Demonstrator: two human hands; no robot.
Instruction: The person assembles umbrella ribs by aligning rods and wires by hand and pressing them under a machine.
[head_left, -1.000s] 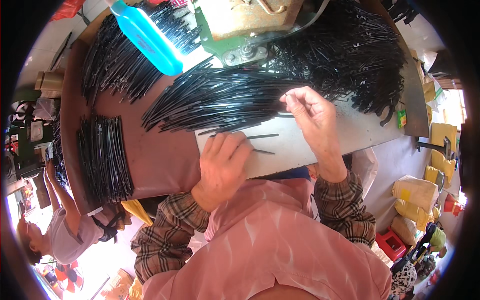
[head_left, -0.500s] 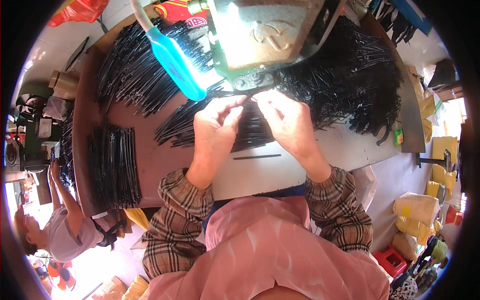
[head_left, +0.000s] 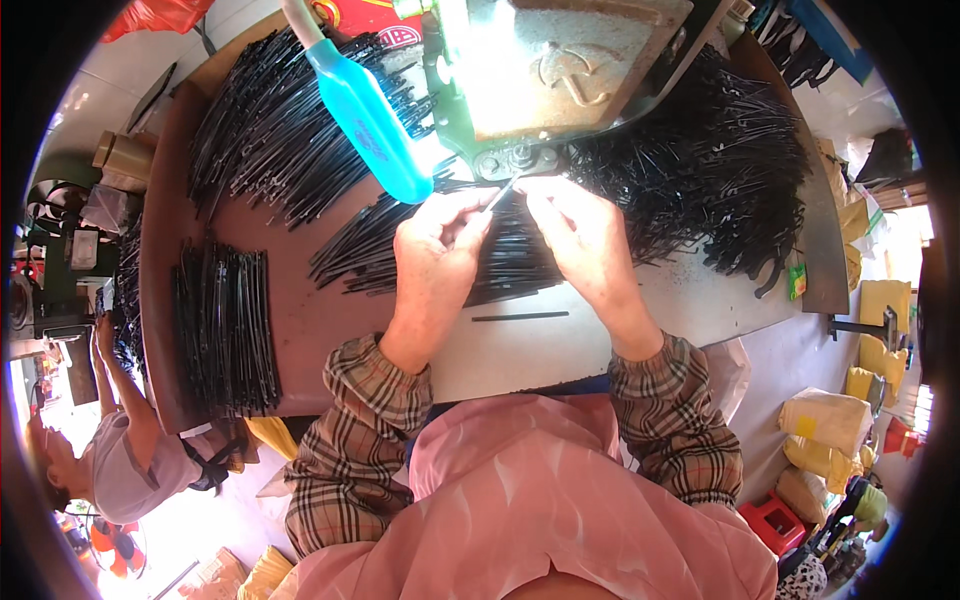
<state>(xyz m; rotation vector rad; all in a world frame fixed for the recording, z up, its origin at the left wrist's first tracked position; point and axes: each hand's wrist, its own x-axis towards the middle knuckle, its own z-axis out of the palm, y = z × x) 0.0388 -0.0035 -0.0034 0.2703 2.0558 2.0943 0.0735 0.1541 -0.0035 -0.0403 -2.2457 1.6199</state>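
Observation:
My left hand (head_left: 437,250) is closed in a pinch on a thin metal strip (head_left: 503,192), which slants up toward the foot of a green machine (head_left: 480,130). Close on its right, my right hand (head_left: 583,235) has thumb and fingertips pressed together; whatever they hold is too small to make out. Beneath both hands lies a loose pile of thin black strips (head_left: 510,260). One single black strip (head_left: 520,317) rests apart on the pale table top (head_left: 500,355), nearer to me.
A blue lamp (head_left: 370,120) glows beside the machine. Black strips lie heaped at the far left (head_left: 285,130), with a tangled heap of black pieces (head_left: 740,150) at right. A neat stack of strips (head_left: 225,330) sits at left. Another person (head_left: 140,455) works beyond the table's left edge.
The strip in my left hand now shows, tilted up toward the machine. My fingertips have drawn slightly apart. The whole view has shifted a little.

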